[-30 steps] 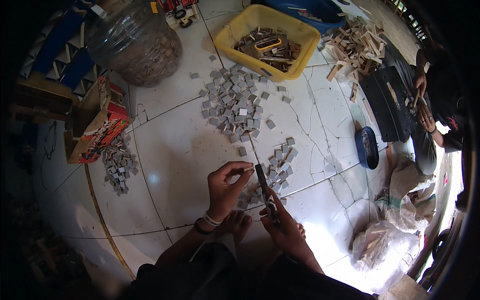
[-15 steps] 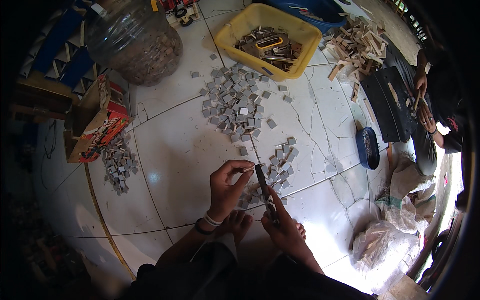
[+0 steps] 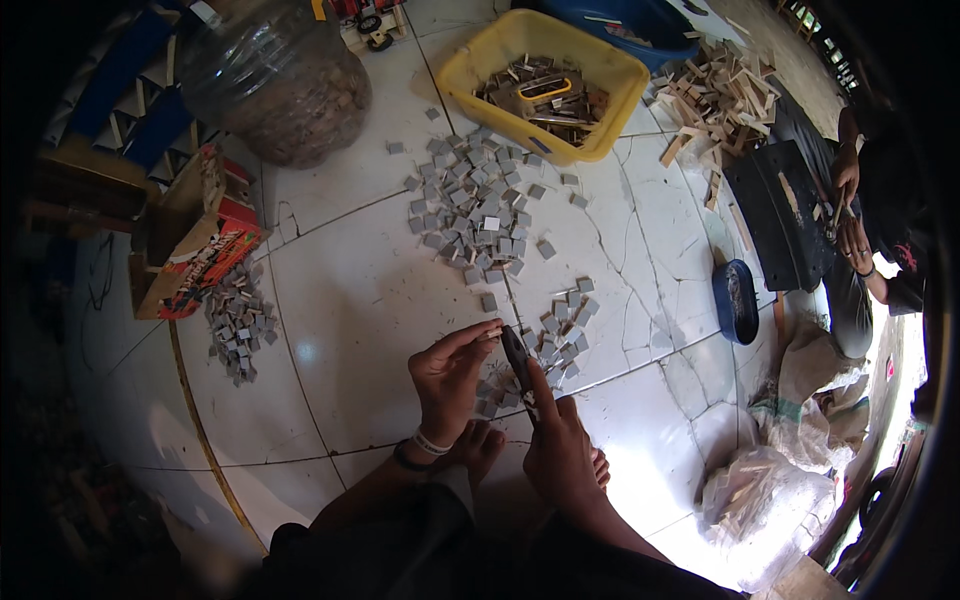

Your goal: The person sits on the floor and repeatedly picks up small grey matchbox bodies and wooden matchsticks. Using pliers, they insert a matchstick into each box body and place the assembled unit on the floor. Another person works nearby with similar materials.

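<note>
Between the thumb and fingertips of my left hand point(image 3: 445, 385) is pinched a small light wooden piece point(image 3: 490, 335). My right hand point(image 3: 563, 455) is wrapped round a dark hand tool point(image 3: 517, 358) shaped like pliers, with pale worn patches near the grip. The tool's tip is right beside the wooden piece; whether they touch, I cannot tell. Just beyond and to the right of the tool lies a small group of grey square tiles point(image 3: 562, 325), partly hidden by my hands. A bigger spread of such tiles point(image 3: 470, 200) covers the floor farther off.
A yellow tub point(image 3: 610, 140) holds wood scraps and a yellow-handled item. Left are a clear plastic container point(image 3: 275, 95), a red carton point(image 3: 200, 245) and another tile pile point(image 3: 240, 320). Right are wood offcuts point(image 3: 720, 95), a blue tray point(image 3: 735, 300), plastic sacks point(image 3: 770, 505) and another person's hands point(image 3: 850, 215).
My left hand has shifted slightly left with the wooden piece. The tool has turned in my right hand and its broader side shows. The other person's hands have moved slightly.
</note>
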### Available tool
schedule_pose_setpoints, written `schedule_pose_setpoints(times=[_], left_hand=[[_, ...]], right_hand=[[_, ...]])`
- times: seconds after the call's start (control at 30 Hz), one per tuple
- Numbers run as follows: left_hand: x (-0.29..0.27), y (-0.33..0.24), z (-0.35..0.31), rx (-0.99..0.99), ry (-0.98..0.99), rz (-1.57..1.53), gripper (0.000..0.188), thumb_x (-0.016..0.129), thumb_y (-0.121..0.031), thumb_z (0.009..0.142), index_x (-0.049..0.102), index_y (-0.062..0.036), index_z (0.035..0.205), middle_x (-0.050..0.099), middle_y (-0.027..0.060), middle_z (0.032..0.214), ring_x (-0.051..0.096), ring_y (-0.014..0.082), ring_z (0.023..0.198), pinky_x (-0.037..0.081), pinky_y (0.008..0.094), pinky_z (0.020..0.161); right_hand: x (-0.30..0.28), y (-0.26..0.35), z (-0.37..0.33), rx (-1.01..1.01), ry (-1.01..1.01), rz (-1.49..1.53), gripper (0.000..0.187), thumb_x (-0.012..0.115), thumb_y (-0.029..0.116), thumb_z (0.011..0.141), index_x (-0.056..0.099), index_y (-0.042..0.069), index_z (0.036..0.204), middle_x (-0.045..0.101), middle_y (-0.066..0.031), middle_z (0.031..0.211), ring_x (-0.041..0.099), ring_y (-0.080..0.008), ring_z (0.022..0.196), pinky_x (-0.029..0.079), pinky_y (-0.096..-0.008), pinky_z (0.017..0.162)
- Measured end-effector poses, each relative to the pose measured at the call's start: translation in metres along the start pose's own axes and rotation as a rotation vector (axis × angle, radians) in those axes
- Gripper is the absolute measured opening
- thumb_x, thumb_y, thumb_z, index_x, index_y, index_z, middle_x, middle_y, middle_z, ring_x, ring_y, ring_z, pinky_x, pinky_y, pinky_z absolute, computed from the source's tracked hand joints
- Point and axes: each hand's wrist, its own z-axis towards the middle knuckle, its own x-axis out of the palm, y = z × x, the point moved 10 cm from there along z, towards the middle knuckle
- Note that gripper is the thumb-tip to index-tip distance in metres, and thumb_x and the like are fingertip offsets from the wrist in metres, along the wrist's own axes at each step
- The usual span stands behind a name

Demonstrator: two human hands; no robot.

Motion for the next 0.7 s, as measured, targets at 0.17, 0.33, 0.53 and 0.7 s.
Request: schedule_pose_setpoints(times=[0.17,0.33,0.53,0.7], left_hand=[[-0.006,-0.010,0.005,0.051,-0.017,0.081,0.022,0.070,0.003,0.098,0.073,0.0090,0.119,0.077,0.0165,0.114,0.073,0.0173,0.104,0.058,0.0294,0.097],[-0.011,-0.006,-0.001,0.054,-0.017,0.133,0.023,0.070,0.003,0.097,0.074,0.0068,0.119,0.079,0.0141,0.112,0.073,0.0147,0.103,0.058,0.0276,0.095],[-0.009,-0.002,-0.001,0.033,-0.002,0.114,0.023,0.071,-0.001,0.099,0.072,0.0100,0.119,0.077,0.0160,0.113,0.073,0.0174,0.102,0.059,0.0291,0.096],[-0.010,0.007,0.009,-0.079,-0.027,0.086,0.026,0.071,-0.007,0.101,0.071,0.0096,0.121,0.077,0.0151,0.109,0.073,0.0185,0.102,0.060,0.0327,0.096]], right_hand=[[0.000,0.003,0.005,-0.037,-0.045,-0.129,0.100,0.070,-0.006,0.085,0.026,0.027,0.168,0.050,-0.0228,0.106,0.060,-0.0431,0.090,0.051,-0.0524,0.080],[0.001,0.005,0.003,-0.047,-0.013,-0.188,0.098,0.070,-0.004,0.087,0.025,0.027,0.168,0.050,-0.0230,0.107,0.060,-0.0425,0.090,0.051,-0.0525,0.080],[0.001,-0.001,0.004,0.010,0.036,-0.134,0.096,0.069,-0.002,0.089,0.025,0.027,0.168,0.053,-0.0223,0.111,0.062,-0.0425,0.099,0.053,-0.0512,0.086],[-0.012,-0.003,0.009,0.005,-0.053,-0.117,0.091,0.068,-0.001,0.092,0.026,0.024,0.168,0.057,-0.0193,0.122,0.062,-0.0393,0.110,0.051,-0.0506,0.094]])
